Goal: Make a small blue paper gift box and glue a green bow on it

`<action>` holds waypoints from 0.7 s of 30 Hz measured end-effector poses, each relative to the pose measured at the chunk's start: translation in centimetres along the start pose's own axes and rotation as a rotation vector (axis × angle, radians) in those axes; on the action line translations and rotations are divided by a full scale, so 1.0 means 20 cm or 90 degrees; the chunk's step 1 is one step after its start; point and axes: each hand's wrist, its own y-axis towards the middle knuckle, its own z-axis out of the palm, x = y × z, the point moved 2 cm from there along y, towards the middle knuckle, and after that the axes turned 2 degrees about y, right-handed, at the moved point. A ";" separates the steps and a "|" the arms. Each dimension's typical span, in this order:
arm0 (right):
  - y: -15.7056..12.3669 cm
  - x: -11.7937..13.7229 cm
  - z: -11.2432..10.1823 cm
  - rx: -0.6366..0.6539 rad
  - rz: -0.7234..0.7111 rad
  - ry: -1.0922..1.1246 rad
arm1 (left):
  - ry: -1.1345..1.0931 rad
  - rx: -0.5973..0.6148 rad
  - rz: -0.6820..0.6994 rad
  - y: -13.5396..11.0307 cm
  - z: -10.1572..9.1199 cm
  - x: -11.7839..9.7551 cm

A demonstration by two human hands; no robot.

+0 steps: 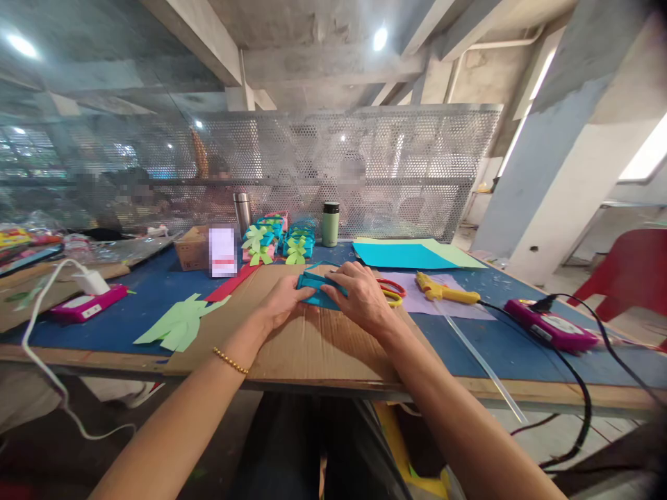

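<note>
Forearms (208,392) cross the near edge of the worktop (117,330); blue surface shows left and right of the cardboard (323,354). Over the cardboard's middle, the left hand (284,304) pinches folded blue paper (320,300), the right hand (363,295) gripping its other end, fingers curled. It looks boxy.

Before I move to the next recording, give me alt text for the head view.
A person's left hand and right hand hold a folded blue paper piece over a brown cardboard sheet on a blue table. To the right lie red and yellow scissor handles and a yellow glue gun; at the back stands a pale green tumbler.
</note>
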 end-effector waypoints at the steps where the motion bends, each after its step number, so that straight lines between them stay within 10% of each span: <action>1: 0.00 0.00 0.00 0.003 -0.009 0.005 | -0.005 -0.003 0.001 0.00 0.00 0.00; 21: 0.00 0.02 0.01 0.021 -0.063 -0.020 | -0.026 0.012 0.025 0.00 0.00 0.00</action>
